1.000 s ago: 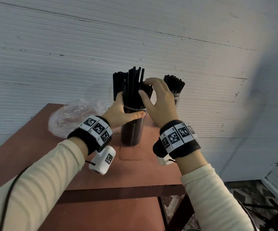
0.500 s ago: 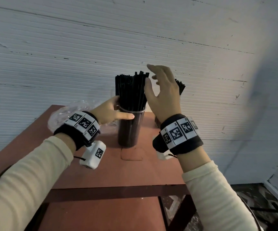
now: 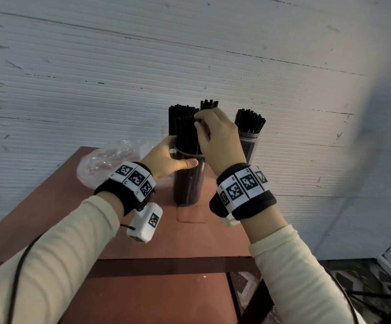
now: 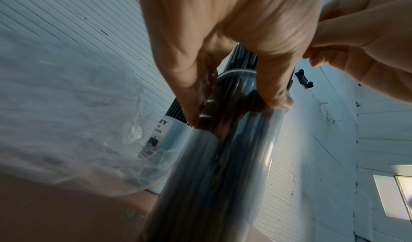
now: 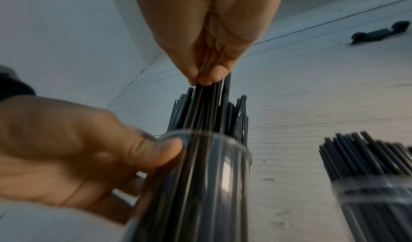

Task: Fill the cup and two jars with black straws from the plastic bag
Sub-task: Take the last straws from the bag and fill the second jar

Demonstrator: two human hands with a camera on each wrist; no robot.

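A tall clear jar packed with black straws stands near the back of the red-brown table. My left hand grips this jar just under its rim. My right hand pinches the tops of a few straws in the jar. A second jar full of straws stands to the right. A white cup with straws sits behind the near jar. The clear plastic bag lies crumpled at the left.
A white ribbed wall rises right behind the table. The table's front edge is near my forearms, with floor to the lower right. A small dark bracket is fixed on the wall.
My right hand has dropped from an open pose above the straws and now pinches a few straw tops. The left hand keeps its hold on the jar.
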